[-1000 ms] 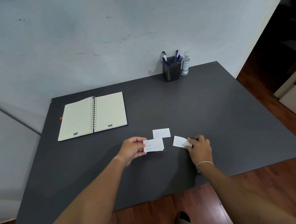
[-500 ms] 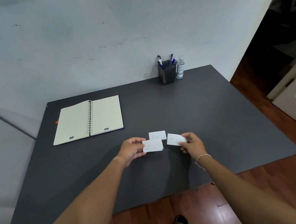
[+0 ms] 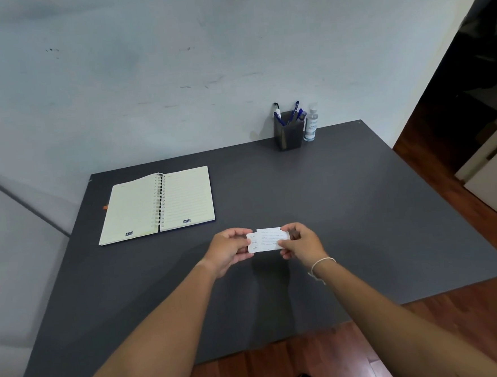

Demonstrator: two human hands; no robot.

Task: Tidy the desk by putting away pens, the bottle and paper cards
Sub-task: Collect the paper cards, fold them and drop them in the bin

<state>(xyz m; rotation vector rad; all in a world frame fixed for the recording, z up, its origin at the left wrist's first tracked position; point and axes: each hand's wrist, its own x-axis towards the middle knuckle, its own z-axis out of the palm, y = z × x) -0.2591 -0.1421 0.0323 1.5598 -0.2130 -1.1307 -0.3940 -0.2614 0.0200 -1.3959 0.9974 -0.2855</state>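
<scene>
Both hands, left (image 3: 229,250) and right (image 3: 301,242), pinch overlapping white paper cards (image 3: 267,239) printed with faint ruled lines.

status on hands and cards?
Left hand and right hand both pinching the paper cards, overlapped, above the desk. Pens in holder, bottle beside it. Nothing in the way.

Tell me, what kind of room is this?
Probably a home study or small office: a dark desk against the wall, an open spiral notebook, and a pen holder full of pens.
</scene>
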